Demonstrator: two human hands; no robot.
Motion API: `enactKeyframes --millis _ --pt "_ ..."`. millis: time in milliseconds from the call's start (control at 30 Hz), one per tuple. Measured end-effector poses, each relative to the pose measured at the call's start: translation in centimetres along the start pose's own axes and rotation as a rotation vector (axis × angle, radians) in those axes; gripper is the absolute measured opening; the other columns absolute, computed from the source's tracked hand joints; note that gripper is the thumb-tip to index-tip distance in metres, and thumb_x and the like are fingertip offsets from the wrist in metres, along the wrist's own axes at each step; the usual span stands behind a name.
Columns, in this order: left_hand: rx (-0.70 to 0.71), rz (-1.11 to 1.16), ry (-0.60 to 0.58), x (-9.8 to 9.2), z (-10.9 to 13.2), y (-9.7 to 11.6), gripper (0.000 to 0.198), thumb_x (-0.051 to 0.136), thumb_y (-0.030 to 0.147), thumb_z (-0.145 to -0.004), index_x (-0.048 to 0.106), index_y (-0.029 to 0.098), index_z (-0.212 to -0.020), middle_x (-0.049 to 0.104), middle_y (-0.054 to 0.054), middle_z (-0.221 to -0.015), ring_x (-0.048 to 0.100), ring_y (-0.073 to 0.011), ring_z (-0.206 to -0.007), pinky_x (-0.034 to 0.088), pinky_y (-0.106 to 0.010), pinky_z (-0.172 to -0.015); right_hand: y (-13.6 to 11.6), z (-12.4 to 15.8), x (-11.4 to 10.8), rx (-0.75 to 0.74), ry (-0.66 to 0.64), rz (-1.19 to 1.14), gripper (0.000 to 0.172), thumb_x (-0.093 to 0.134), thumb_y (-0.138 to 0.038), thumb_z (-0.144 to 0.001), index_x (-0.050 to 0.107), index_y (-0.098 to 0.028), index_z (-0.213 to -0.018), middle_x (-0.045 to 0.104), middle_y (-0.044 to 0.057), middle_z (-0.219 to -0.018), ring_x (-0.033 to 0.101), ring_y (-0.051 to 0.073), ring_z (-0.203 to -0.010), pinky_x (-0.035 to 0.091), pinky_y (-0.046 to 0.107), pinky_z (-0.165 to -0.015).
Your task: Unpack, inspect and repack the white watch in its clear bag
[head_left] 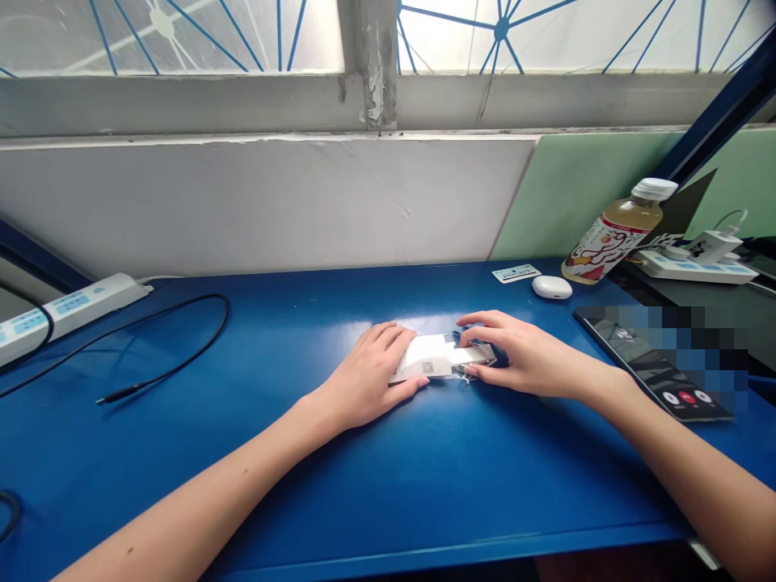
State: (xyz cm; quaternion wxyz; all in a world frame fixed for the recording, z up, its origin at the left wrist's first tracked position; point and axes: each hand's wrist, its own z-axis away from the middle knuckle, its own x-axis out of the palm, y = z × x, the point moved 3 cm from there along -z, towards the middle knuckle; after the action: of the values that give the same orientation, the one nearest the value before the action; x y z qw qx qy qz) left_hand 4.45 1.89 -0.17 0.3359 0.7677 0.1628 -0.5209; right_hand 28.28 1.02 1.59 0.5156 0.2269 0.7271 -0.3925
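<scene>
A small white packet (pixel 429 354) with a printed square code lies on the blue desk, with clear plastic at its right end. My left hand (pixel 373 372) holds its left end against the desk, fingers over the top and thumb along the near edge. From the packet's right end a pale, flat strip (pixel 477 354) reaches toward my right hand (pixel 521 352). The curved fingers and thumb of that hand close on the strip and the clear plastic around it. What the packet contains is too small to make out.
A phone (pixel 643 372) lies to the right, near a white earbud case (pixel 551 287), a card (pixel 516 273) and a tilted drink bottle (pixel 612 234). Power strips stand at left (pixel 78 311) and right (pixel 697 267). A black cable (pixel 182 368) loops across the left side.
</scene>
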Motion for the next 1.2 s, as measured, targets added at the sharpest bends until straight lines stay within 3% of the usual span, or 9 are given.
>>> enactKeyframes --millis 300,600,933,1200 --pt "-0.012 -0.009 0.01 -0.1 0.0 0.0 0.047 0.06 0.047 -0.093 0.053 0.02 -0.13 0.06 -0.014 -0.133 0.048 -0.0348 -0.132 0.043 -0.052 -0.107 -0.4 -0.2 1.4 -0.108 0.044 0.002 0.028 0.053 -0.033 -0.097 0.062 -0.023 -0.121 0.061 0.014 -0.135 0.062 0.031 -0.117 0.055 0.047 -0.095" --pt "-0.032 0.0 0.014 -0.1 -0.1 -0.2 0.054 0.061 0.051 -0.092 0.053 0.021 -0.136 0.06 -0.011 -0.137 0.048 -0.0338 -0.133 0.041 -0.051 -0.109 1.2 -0.3 -0.5 -0.059 0.16 0.073 0.028 0.041 -0.029 -0.102 0.061 -0.022 -0.12 0.068 0.012 -0.117 0.065 0.028 -0.105 0.055 0.044 -0.089" --pt "-0.052 0.013 0.019 -0.3 -0.3 0.4 0.051 0.062 0.047 -0.091 0.053 0.019 -0.133 0.06 -0.012 -0.135 0.048 -0.0346 -0.132 0.041 -0.051 -0.109 1.9 -0.2 -2.5 0.003 0.386 0.146 0.027 0.043 -0.03 -0.1 0.067 -0.021 -0.11 0.071 0.011 -0.109 0.065 0.03 -0.103 0.051 0.046 -0.091" --pt "-0.047 -0.005 -0.002 0.2 0.0 0.3 0.056 0.06 0.046 -0.091 0.049 0.016 -0.137 0.056 -0.015 -0.139 0.044 -0.0347 -0.135 0.039 -0.053 -0.112 2.4 0.4 -3.9 0.155 0.684 0.204 0.025 0.048 -0.03 -0.096 0.071 -0.022 -0.103 0.073 0.01 -0.1 0.067 0.03 -0.095 0.052 0.047 -0.084"
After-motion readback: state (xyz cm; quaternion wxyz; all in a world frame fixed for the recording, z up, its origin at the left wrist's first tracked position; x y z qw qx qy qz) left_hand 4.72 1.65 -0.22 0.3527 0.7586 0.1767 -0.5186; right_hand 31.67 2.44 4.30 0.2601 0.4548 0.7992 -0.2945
